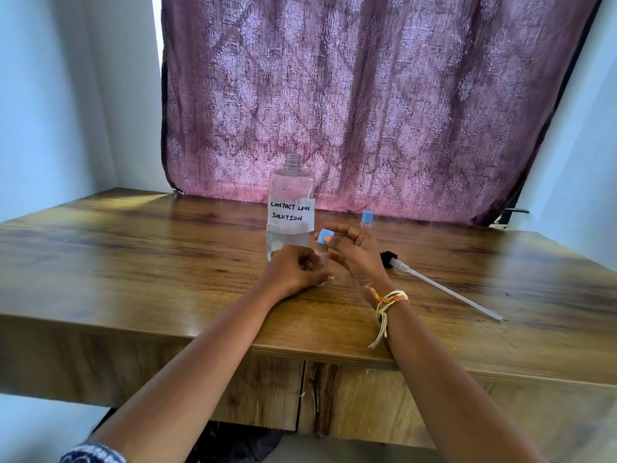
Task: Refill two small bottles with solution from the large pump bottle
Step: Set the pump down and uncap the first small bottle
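Observation:
The large clear bottle [291, 208] stands uncapped at the table's middle, labelled "contact lens solution", partly filled. Its black pump head with a long white tube [437, 285] lies on the table to the right. My left hand [293, 269] grips a small clear bottle [321, 259] standing in front of the large one. My right hand [350, 250] pinches the small bottle's blue cap [324, 236] at its top. A second small bottle with a blue cap [366, 219] stands behind my right hand, mostly hidden.
The wooden table [133, 262] has a front edge near my forearms. A patterned purple curtain [367, 95] hangs behind it. White walls close in on both sides.

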{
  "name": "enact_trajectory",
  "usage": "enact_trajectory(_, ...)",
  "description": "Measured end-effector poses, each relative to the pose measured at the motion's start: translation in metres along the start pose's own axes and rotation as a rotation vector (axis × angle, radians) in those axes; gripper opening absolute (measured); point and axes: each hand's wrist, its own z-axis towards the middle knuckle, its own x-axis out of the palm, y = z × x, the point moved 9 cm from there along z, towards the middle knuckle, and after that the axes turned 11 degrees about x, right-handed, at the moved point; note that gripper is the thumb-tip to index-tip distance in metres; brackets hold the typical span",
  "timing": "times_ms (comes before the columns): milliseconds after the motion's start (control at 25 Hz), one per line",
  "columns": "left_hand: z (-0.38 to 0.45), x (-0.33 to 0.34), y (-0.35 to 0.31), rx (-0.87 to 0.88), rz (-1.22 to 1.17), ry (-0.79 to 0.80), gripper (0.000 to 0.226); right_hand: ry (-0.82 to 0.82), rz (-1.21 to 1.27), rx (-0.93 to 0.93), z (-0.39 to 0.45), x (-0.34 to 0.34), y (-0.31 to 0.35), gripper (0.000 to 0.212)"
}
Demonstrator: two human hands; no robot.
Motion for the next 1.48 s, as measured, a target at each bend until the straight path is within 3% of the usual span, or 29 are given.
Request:
enact_trajectory(160, 0.000, 0.000, 0.000, 0.004, 0.011, -0.004, 0.030, -0.091, 0.216, 0.090, 0.002, -0.013, -0.008, 0.012)
enact_trajectory(280, 0.000, 0.000, -0.002, 0.019, 0.010, -0.006, 0.033, -0.212, 0.202, 0.161, 0.007, -0.028, -0.020, 0.012)
enact_trajectory(360, -0.001, -0.002, -0.006, 0.034, 0.032, -0.010, 0.032, -0.388, -0.076, 0.140, 0.009, -0.047, -0.021, 0.013)
enact_trajectory(440, -0.002, -0.002, -0.008, 0.048, 0.038, -0.001, 0.032, -0.467, -0.517, 0.041, 0.006, -0.050, -0.010, 0.016)
enact_trajectory(520, -0.003, 0.000, -0.009, 0.046, 0.034, 0.015, 0.041, -0.424, -0.805, -0.005, 0.005, -0.042, -0.008, 0.020)
enact_trajectory(640, -0.003, 0.002, -0.005, 0.032, 0.026, 0.037, 0.050, -0.389, -0.951, 0.025, 0.006, -0.040, -0.014, 0.026)
enact_trajectory(880, -0.005, -0.001, 0.004, 0.024, -0.058, 0.026, 0.055, -0.396, -0.917, 0.145, 0.004, -0.045, -0.020, 0.035)
enact_trajectory(1000, -0.008, -0.005, 0.006, 0.003, -0.096, 0.007, 0.049, -0.440, -0.857, 0.056, -0.009, -0.043, -0.008, 0.047)
enact_trajectory(1160, -0.007, -0.005, 0.009, -0.012, -0.110, -0.004, 0.040, -0.355, -0.799, -0.150, -0.025, -0.021, 0.004, 0.033)
enact_trajectory(1280, -0.006, -0.005, 0.007, -0.006, -0.096, -0.008, 0.033, -0.211, -0.867, -0.148, -0.026, -0.002, -0.004, 0.026)
enact_trajectory(1480, -0.014, -0.017, 0.008, -0.018, -0.105, -0.094, 0.030, -0.119, -0.868, -0.145, -0.027, 0.008, -0.009, 0.015)
